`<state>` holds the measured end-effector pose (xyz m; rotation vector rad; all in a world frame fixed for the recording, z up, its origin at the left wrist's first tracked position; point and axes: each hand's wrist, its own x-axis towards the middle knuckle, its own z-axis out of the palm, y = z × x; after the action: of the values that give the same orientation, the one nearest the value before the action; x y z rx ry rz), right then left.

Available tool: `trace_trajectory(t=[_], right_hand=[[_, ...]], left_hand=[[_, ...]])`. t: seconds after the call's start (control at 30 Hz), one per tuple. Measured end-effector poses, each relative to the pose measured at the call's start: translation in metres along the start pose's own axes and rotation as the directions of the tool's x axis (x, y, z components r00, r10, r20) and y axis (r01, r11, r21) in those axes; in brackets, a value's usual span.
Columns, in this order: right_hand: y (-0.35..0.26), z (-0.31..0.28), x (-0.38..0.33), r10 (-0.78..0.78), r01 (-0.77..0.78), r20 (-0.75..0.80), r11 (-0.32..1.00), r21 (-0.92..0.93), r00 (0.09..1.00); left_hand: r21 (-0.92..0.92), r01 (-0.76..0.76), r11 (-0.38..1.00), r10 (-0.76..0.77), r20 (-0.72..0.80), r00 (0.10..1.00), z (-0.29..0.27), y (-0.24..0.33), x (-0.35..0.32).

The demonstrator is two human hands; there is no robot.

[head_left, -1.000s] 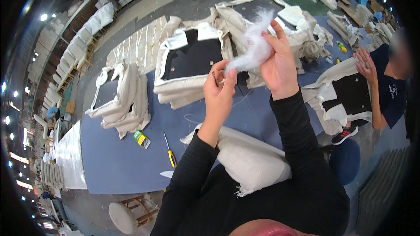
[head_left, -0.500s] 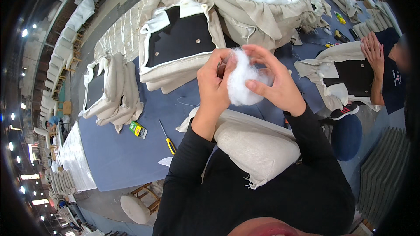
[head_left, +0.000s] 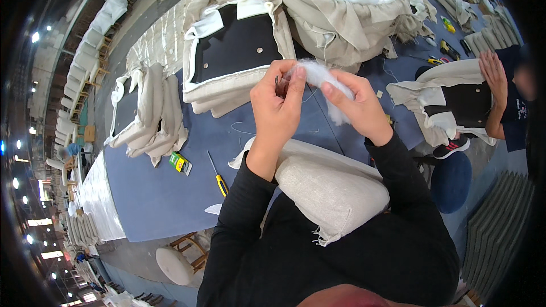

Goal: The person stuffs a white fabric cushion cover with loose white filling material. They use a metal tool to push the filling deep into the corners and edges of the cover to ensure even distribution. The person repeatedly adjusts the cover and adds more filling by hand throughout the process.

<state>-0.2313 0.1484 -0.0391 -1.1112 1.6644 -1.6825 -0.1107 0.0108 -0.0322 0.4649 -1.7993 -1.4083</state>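
A tuft of white fibre stuffing stretches between my two hands above the table. My left hand pinches one end between thumb and fingers; a small dark metal piece shows at its fingers, too hidden to name. With thumb and fingers closed, my right hand grips the other end, and part of the fluff hangs below it. Under my forearms, a beige fabric-covered cushion piece lies at the table edge against my body, its frayed corner toward me.
A screwdriver and a green-yellow packet lie on the blue-grey table. Beyond stand beige upholstered pieces with dark backs. At right, a co-worker's hand rests on another piece. A round stool stands lower left.
The stuffing has gone from a rounded ball to a drawn-out strip. My right hand has closed on it and turned slightly; my left hand keeps its hold.
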Motion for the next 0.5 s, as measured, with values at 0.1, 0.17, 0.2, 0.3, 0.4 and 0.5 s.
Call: trace_trajectory(t=[0.1,0.17,0.2,0.3,0.4,0.5], right_hand=[[-0.003,0.004,-0.003,0.007,-0.009,-0.057,0.999,-0.042,0.998],[0.002,0.005,-0.002,-0.089,0.087,-0.005,0.983,-0.164,0.996],[0.003,0.006,-0.002,-0.131,0.134,0.026,0.966,-0.222,0.991],[-0.008,0.004,-0.007,-0.069,0.105,0.136,0.955,-0.278,0.988],[-0.013,-0.004,-0.016,-0.096,0.162,0.202,0.925,-0.344,0.975],[-0.009,-0.008,-0.033,0.03,-0.024,0.077,0.996,-0.083,0.997]], left_hand=[[-0.003,0.007,1.0,-0.007,0.087,0.996,-0.001,-0.002,-0.004],[0.02,0.001,1.0,-0.004,0.117,0.993,-0.002,-0.005,-0.005],[0.035,-0.003,0.999,0.0,0.102,0.995,-0.004,-0.007,-0.005],[-0.08,0.093,0.992,-0.096,-0.029,0.995,-0.017,-0.01,0.0],[-0.383,-0.031,0.923,-0.08,-0.27,0.96,-0.051,-0.03,0.022],[-0.262,0.137,0.955,-0.2,-0.231,0.952,-0.056,-0.028,-0.011]])
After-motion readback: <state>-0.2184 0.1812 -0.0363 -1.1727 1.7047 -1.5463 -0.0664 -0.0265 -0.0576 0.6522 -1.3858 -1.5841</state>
